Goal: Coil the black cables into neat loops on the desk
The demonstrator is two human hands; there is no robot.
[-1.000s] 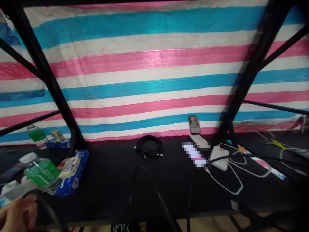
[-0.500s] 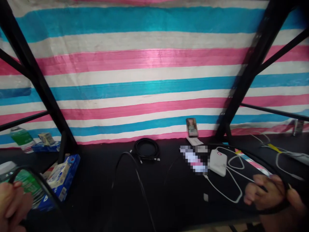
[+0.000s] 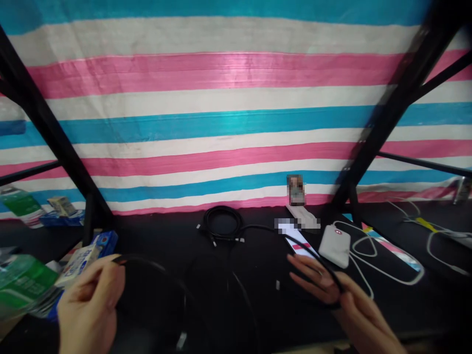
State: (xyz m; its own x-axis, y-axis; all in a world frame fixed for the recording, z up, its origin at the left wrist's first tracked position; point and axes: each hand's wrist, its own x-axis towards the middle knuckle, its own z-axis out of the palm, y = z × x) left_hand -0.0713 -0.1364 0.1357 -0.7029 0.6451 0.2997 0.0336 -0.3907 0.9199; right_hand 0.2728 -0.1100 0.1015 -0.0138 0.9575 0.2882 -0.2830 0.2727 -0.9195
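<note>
The left hand is low on the left side. Its fingers are pinched together on one part of a long black cable. The right hand is low on the right side. Its fingers are stretched out almost flat, and the same black cable runs over them and loops around the hand. It looks like the thumb presses the cable down, but that part is blurry, so I cannot tell how tight the hold is.

The cable runs from side to side between the two hands, in a big loose curve over the dark worktop. More of it hangs down in loops below the fingers, and a small plug dangles near the bottom edge. Both hands are on the cable, one at each side, so neither is nearer than the other.

Past the fingers, farther back on the worktop, sits a second black cable rolled in a neat ring. Just beyond the right fingers lies a phone, and beside it a white power bank with a white cord. Beside the left fingers are a blue box and a green packet. A striped sheet hangs behind it all.
</note>
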